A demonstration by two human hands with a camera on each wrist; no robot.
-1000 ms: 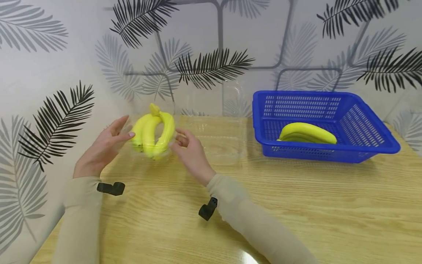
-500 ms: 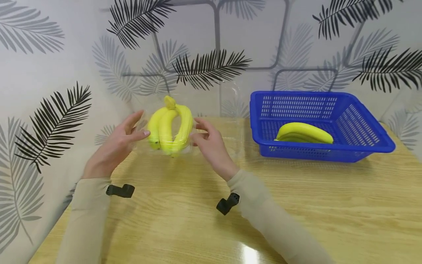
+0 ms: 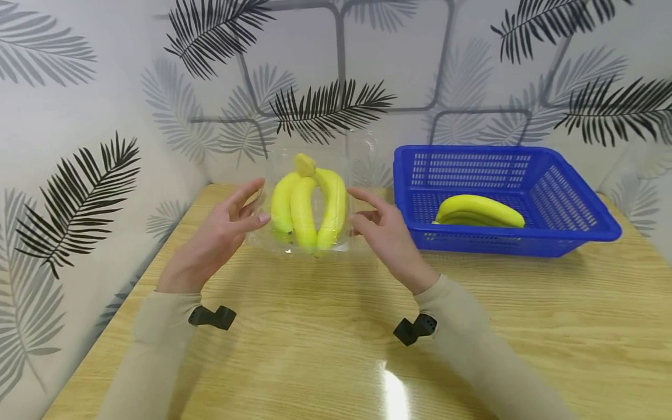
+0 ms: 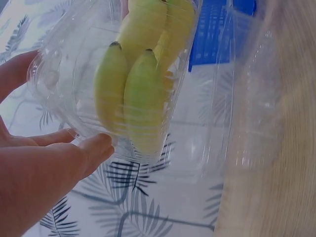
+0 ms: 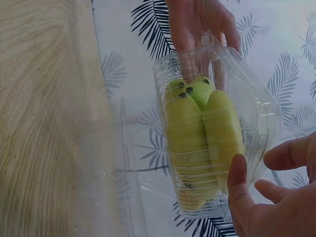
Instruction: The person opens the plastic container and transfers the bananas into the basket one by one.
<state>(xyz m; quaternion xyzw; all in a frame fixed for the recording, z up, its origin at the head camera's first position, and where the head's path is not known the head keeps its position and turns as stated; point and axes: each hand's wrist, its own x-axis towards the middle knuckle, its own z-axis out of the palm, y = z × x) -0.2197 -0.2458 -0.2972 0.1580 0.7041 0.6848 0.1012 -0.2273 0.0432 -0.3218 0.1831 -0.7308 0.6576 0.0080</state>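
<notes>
A clear plastic clamshell box point(image 4: 64, 106) with a bunch of yellow bananas point(image 3: 301, 210) inside is raised over the table, held between both hands. My left hand point(image 3: 215, 242) grips its left side, thumb toward me and fingers along the wall. On the opposite side my right hand point(image 3: 387, 238) holds the box with thumb and fingers. Greenish, dark-tipped banana ends point(image 4: 143, 94) show through the ribbed wall in the left wrist view. The right wrist view shows the box point(image 5: 261, 106) tilted, its lid folded over the fruit.
Another clear plastic box point(image 4: 254, 108) stands behind the held one, largely see-through in the head view. To the right is a blue perforated basket point(image 3: 504, 245) with more bananas point(image 3: 480, 210) in it. A leaf-patterned wall covering point(image 3: 79, 204) borders the wooden table point(image 3: 294, 338).
Both hands have carried the box of bananas to the right, from the left side toward the middle. It now overlaps the other clear box in the head view. The basket stays put.
</notes>
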